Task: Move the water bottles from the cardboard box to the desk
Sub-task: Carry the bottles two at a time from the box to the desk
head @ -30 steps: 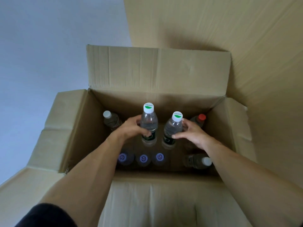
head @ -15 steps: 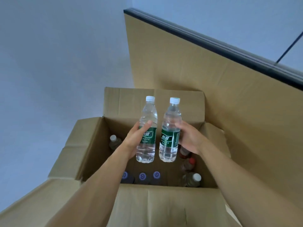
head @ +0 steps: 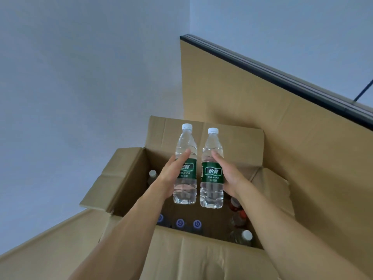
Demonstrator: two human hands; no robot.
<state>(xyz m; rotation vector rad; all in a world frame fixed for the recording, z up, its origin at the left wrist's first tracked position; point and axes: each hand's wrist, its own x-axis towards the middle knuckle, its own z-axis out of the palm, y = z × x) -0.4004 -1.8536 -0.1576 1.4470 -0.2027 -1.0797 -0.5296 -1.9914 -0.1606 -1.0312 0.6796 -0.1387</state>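
Above open cardboard box [head: 129, 184], two upright water bottles gripped side by side: left bottle [head: 185, 168] clasped by left hand [head: 173, 172], right bottle [head: 212, 172] by right hand [head: 228, 174].

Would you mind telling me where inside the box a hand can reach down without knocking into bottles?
The middle of the cardboard box, under the two held bottles, shows bare floor between the purple-capped bottles at the near wall and the far wall. The right side is crowded with red-capped bottles and a white-capped one. Another bottle stands far left.
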